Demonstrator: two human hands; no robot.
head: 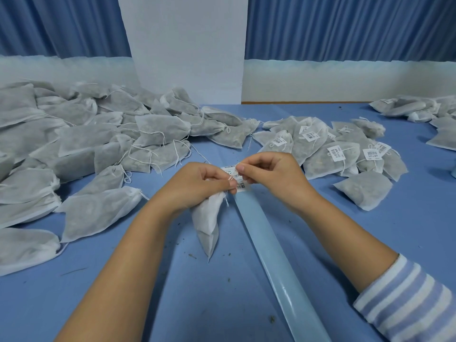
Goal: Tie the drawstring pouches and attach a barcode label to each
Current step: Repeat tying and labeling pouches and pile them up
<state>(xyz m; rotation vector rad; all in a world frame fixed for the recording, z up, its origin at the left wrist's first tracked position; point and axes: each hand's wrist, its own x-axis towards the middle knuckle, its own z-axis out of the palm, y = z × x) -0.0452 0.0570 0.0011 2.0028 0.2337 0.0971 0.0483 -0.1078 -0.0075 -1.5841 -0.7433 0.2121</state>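
Bright, even, cool light from overhead, with a bluish cast all over. Shadows are soft: faint ones lie under the forearms and the held pouch (208, 218) on the blue table (370, 230). There is one small white glare spot low on the glossy liner strip (261, 238). The centre is sharp and the drawstring (230, 178) threads are crisp; label text is too small to read. Wide-angle bending shows in the bowed curtain (345, 28) folds, and the pouches at the left edge (14, 248) are stretched and softer.
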